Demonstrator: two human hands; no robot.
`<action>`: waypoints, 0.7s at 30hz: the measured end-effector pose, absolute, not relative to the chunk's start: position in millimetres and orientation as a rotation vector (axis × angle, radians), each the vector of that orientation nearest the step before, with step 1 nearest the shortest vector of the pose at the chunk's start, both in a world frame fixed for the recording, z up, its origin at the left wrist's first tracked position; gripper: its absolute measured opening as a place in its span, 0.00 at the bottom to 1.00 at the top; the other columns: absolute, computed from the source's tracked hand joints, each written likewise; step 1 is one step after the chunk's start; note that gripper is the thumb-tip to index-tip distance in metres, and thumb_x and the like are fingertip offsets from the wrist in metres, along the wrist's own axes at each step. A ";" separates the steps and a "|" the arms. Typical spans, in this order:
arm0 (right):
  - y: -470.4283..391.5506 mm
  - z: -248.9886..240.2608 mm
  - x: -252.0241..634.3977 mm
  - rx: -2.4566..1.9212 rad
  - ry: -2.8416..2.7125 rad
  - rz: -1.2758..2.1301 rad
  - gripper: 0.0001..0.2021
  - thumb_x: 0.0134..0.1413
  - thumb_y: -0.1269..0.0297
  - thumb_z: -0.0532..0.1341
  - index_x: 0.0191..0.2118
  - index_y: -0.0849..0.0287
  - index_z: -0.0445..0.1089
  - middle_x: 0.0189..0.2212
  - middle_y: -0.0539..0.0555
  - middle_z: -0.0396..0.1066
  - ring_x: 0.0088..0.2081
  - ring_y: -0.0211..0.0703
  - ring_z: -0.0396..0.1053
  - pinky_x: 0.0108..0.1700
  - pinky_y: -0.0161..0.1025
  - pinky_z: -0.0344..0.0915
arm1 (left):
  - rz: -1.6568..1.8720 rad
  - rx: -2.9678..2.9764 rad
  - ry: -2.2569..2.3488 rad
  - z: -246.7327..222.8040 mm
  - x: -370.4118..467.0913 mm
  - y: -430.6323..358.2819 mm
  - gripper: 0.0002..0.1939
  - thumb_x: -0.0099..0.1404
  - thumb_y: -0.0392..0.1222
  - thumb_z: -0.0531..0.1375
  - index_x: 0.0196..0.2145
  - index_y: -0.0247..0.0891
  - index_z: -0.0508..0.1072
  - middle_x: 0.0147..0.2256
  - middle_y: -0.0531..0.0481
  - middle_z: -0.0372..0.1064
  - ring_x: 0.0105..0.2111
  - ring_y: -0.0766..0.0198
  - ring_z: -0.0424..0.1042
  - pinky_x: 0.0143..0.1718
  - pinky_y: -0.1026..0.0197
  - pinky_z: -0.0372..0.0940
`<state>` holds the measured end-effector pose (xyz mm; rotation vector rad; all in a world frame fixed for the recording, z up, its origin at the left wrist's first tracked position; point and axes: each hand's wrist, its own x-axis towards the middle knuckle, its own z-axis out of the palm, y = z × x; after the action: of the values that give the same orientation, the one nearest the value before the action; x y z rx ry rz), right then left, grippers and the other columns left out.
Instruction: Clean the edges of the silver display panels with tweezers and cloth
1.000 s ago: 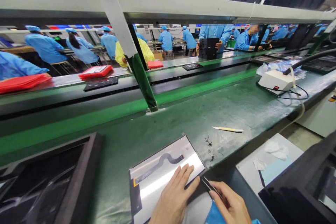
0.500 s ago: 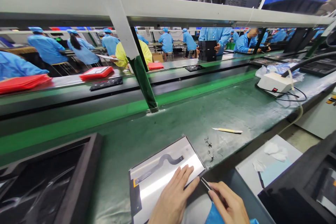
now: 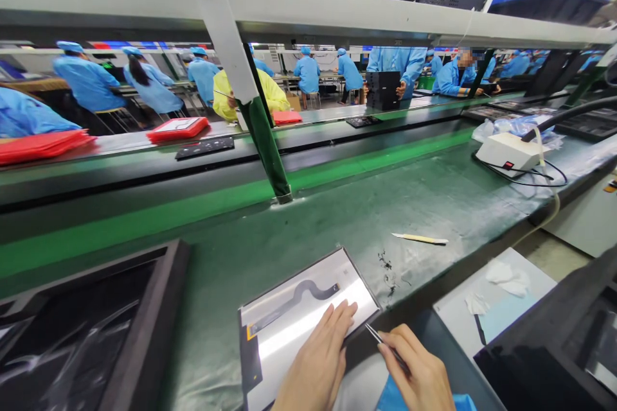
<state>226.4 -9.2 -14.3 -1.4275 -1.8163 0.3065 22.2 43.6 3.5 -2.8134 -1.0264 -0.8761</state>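
A silvery display panel (image 3: 284, 334) with a dark edge lies on the green bench in front of me, back side up. A grey ribbon cable (image 3: 303, 289) curves across its upper part. My left hand (image 3: 315, 359) rests on the panel, fingers stretched out flat and thumb lower down, holding nothing. Just right of it, my right hand (image 3: 417, 366) is closed around metal tweezers (image 3: 373, 334). Their tips point at the panel's near right edge; whether they touch it or grip anything, I cannot tell.
A yellow-handled blade (image 3: 419, 239) and black scraps (image 3: 387, 270) lie beyond the panel. A black foam tray (image 3: 173, 295) stands left, a white box with cables (image 3: 506, 153) far right. A shelf post (image 3: 272, 154) rises ahead. Co-workers in blue sit across the conveyor.
My left thumb has drawn back from the panel's edge. The tweezer tips have moved slightly left and look closer together. On the conveyor, dark plates have shifted right.
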 end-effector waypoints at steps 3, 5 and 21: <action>-9.2 -11.3 226.3 -1.427 -1.818 0.329 0.12 0.70 0.62 0.53 0.44 0.56 0.74 0.32 0.52 0.74 0.26 0.36 0.74 0.30 0.27 0.68 | -0.867 -2.806 -1.021 3.3 22.5 43.5 0.28 0.67 0.25 0.47 0.65 0.31 0.54 0.58 0.41 0.69 0.60 0.58 0.66 0.58 0.57 0.67; -8.9 -9.4 226.3 -1.429 -1.801 0.360 0.12 0.70 0.61 0.53 0.43 0.56 0.74 0.31 0.52 0.73 0.26 0.36 0.74 0.31 0.27 0.69 | -0.876 -2.804 -1.019 3.1 22.8 43.7 0.29 0.67 0.25 0.47 0.65 0.31 0.54 0.58 0.42 0.69 0.60 0.58 0.67 0.58 0.56 0.68; -1.6 -14.1 228.1 -1.483 -1.325 1.048 0.21 0.60 0.45 0.59 0.27 0.58 0.73 0.20 0.47 0.64 0.21 0.36 0.61 0.24 0.32 0.60 | -0.915 -2.819 -1.023 4.8 23.7 43.2 0.28 0.67 0.25 0.48 0.63 0.30 0.56 0.58 0.42 0.69 0.60 0.59 0.66 0.59 0.57 0.66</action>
<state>228.1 -1.6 -14.1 -1.4832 -1.3247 1.0485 23.7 43.2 4.8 -2.8194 -1.0233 -0.9150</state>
